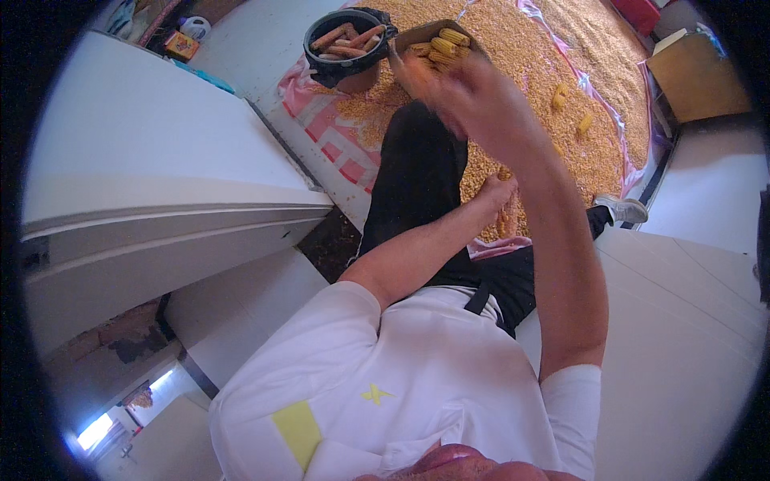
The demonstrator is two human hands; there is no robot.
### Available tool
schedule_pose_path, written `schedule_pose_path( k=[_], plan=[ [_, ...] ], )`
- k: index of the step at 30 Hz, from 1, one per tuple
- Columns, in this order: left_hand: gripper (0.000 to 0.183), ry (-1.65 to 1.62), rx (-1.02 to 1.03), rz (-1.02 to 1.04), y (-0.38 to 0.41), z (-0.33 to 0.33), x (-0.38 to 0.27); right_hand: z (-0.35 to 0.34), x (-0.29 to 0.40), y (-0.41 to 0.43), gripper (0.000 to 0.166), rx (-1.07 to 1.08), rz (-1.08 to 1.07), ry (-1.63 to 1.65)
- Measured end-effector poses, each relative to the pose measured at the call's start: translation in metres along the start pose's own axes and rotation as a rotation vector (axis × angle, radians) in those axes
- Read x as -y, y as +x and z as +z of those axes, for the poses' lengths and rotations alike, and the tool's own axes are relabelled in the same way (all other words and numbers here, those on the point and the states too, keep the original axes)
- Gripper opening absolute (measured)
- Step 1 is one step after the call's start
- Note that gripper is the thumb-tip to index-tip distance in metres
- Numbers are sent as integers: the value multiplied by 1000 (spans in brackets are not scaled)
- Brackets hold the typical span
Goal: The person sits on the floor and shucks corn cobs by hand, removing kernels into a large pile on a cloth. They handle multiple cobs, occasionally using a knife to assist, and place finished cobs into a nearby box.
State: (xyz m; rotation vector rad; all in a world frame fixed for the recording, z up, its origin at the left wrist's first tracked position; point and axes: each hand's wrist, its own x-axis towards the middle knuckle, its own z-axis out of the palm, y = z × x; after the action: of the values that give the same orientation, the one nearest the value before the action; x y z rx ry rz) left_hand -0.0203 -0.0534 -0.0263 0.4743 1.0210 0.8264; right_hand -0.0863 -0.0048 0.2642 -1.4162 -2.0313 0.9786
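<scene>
My left hand point(498, 193) is closed around an ear of corn point(504, 174), low over the loose kernels between my legs. My right hand point(466, 90), blurred, reaches forward over the near edge of an open box point(475, 45) that holds several yellow ears of corn point(444, 47); whether it grips anything cannot be made out. Just left of the box stands a bucket point(359, 78) with a black liner around its rim, containing several bare reddish corncobs point(346, 43). Shelled corn kernels point(517, 54) lie in a wide layer on pink and white sheeting point(328, 135).
A few ears of corn point(559, 96) lie on the kernels at the right. A brown box point(698, 78) stands at the far right. A white panel point(150, 120) borders the left side. A white jug point(195, 27) and an orange box point(180, 46) are at the upper left.
</scene>
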Motion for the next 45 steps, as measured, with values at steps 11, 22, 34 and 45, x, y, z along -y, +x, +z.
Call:
schedule_pose_path(
  k=[11,22,34,45],
  plan=[
    [37,-143,77,115,31,-23,22,39,-135,-41,34,-262,184,306],
    [27,-557,264,-105,1,-1,-32,48,-248,-176,40,-351,497,174],
    [32,-456,445,-9,-25,9,-60,46,-243,-177,37,-346,591,929],
    [25,-285,259,130,-21,12,-50,74,-257,-159,37,-384,504,753]
  ],
)
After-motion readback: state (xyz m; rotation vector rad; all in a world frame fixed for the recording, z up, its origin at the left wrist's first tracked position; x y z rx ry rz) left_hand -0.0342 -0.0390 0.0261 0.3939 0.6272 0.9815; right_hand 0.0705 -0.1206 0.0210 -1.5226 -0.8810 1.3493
